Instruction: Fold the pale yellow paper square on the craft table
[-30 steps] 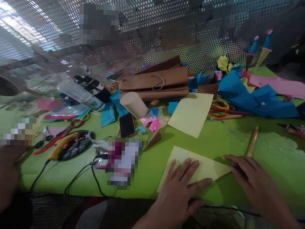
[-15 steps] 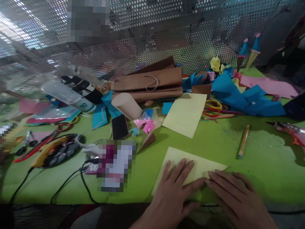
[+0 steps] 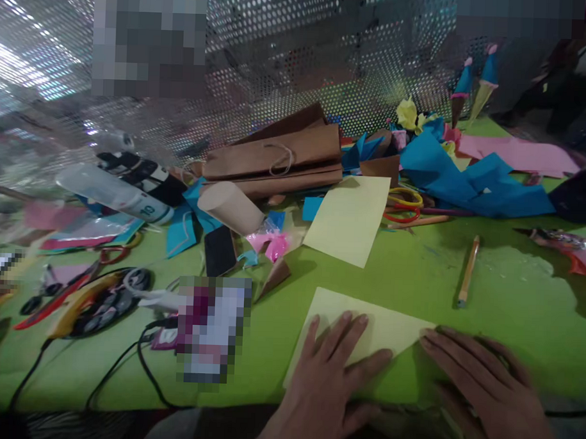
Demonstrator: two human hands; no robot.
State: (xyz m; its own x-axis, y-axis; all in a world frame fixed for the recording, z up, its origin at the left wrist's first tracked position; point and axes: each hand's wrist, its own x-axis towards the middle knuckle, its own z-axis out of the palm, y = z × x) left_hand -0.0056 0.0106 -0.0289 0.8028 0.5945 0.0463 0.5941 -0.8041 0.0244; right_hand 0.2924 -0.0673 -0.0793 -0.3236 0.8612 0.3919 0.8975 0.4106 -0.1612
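A pale yellow sheet of paper (image 3: 390, 322) lies at the table's near edge, its visible outline coming to a point at the right. My left hand (image 3: 331, 368) rests flat on it with the fingers spread. At that right-hand corner, my right hand (image 3: 480, 367) touches the paper with its fingertips, fingers stretched out and lying close together. Just beyond is a second pale yellow sheet (image 3: 350, 221), lying flat. To the right of it, a pencil (image 3: 469, 270) points away from me.
Left of the paper are a phone (image 3: 216, 332), black cables, a dark phone-like slab (image 3: 219, 250) and a hot glue gun (image 3: 86, 295). Rolled brown paper (image 3: 276, 158), blue paper (image 3: 472, 181) and scissors (image 3: 404, 204) line the back. A pink-and-black tool (image 3: 575, 252) lies right.
My right hand has slid right along the paper's edge to its corner, away from my left hand. My left hand stays pressed on the sheet. The view has shifted slightly.
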